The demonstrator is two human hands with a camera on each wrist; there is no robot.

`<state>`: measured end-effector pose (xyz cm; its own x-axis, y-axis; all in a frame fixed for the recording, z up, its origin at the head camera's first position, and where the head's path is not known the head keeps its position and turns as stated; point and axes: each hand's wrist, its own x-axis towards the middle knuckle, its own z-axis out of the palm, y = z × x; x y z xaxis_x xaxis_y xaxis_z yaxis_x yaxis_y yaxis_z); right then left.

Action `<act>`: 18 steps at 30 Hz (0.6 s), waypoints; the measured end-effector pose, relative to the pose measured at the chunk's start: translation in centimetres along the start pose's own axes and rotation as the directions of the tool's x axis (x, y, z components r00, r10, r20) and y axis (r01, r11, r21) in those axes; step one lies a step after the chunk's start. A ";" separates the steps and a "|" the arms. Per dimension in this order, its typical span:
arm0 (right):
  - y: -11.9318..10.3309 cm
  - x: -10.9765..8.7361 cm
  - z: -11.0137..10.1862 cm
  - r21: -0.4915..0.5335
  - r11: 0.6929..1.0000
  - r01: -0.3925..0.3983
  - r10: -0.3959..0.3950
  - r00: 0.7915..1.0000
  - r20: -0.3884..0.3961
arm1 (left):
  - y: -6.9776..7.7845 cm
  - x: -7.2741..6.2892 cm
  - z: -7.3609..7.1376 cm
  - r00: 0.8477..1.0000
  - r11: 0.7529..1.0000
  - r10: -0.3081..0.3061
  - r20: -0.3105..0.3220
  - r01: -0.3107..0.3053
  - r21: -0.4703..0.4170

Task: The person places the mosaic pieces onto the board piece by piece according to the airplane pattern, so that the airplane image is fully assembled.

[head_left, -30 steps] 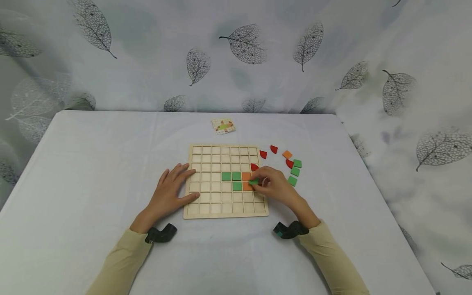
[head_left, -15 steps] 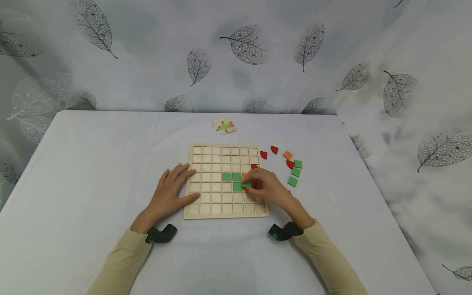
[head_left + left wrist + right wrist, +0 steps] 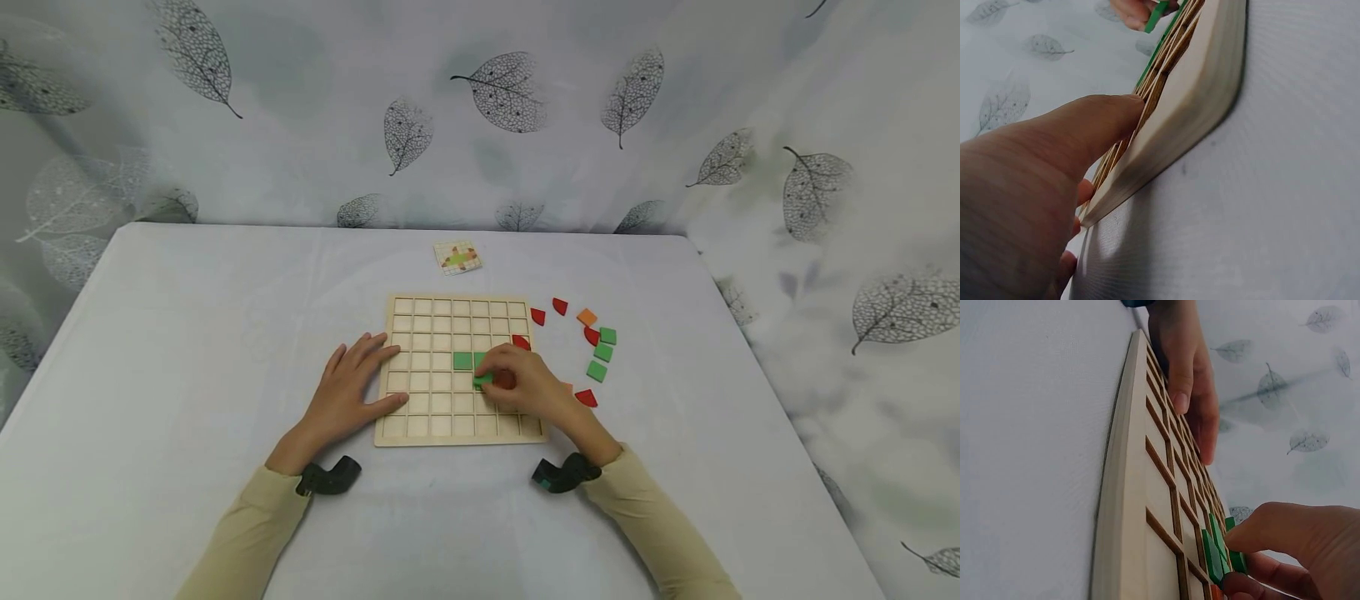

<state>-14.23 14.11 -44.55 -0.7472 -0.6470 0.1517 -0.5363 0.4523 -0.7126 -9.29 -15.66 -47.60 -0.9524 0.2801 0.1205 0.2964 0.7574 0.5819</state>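
Note:
My right hand [image 3: 528, 385] pinches a green square tile [image 3: 483, 380] between thumb and fingers, just above the wooden grid board [image 3: 420, 428]. In the left wrist view the pinched tile [image 3: 1156, 17] appears tilted on edge. Green tiles [image 3: 462, 361] lie in the board's cells beside this hand, which hides part of them. An orange tile [image 3: 1216, 592] peeks out under the fingers in the right wrist view. My left hand [image 3: 339, 402] rests with spread fingers on the board's left side, its thumb [image 3: 1107, 119] over the rim.
Right of the board lie loose green tiles [image 3: 603, 352], an orange tile [image 3: 587, 317] and red quarter-round pieces [image 3: 560, 306]. One red piece [image 3: 521, 342] sits on the board's right part. A patterned card [image 3: 457, 257] lies behind the board on the white-covered table [image 3: 187, 333].
My right hand has moved left across the board with the green tile, from the orange tiles to the green ones. A red piece right of the board has come into view. The left hand stays put.

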 end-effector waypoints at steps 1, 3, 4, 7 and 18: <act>0.0 0.1 0.1 0.001 1.000 0.011 -0.011 1.000 0.000 | 0.0 0.0 0.0 1.000 1.000 0.001 0.000 -0.001 0.001; 0.1 0.2 0.3 0.006 1.000 0.026 -0.026 1.000 0.004 | -0.1 0.0 0.1 1.000 1.000 0.003 -0.001 -0.003 0.002; 0.1 0.3 0.4 0.004 0.999 0.032 -0.032 0.999 0.006 | -0.1 0.0 0.1 1.000 1.000 0.004 -0.001 -0.004 0.003; 0.0 0.5 0.6 0.007 1.000 0.028 -0.028 0.999 0.025 | -0.1 0.0 0.1 1.000 1.000 0.005 -0.002 -0.005 0.005; -0.5 1.2 1.5 -0.004 1.000 0.017 -0.017 0.997 0.070 | -0.1 0.0 0.1 1.000 1.000 0.002 -0.003 -0.002 0.021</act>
<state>-14.27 12.15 -45.05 -0.7090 -0.6956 0.1156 -0.5506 0.4438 -0.7070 -9.32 -15.67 -47.73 -0.9520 0.2799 0.1239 0.2996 0.7688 0.5650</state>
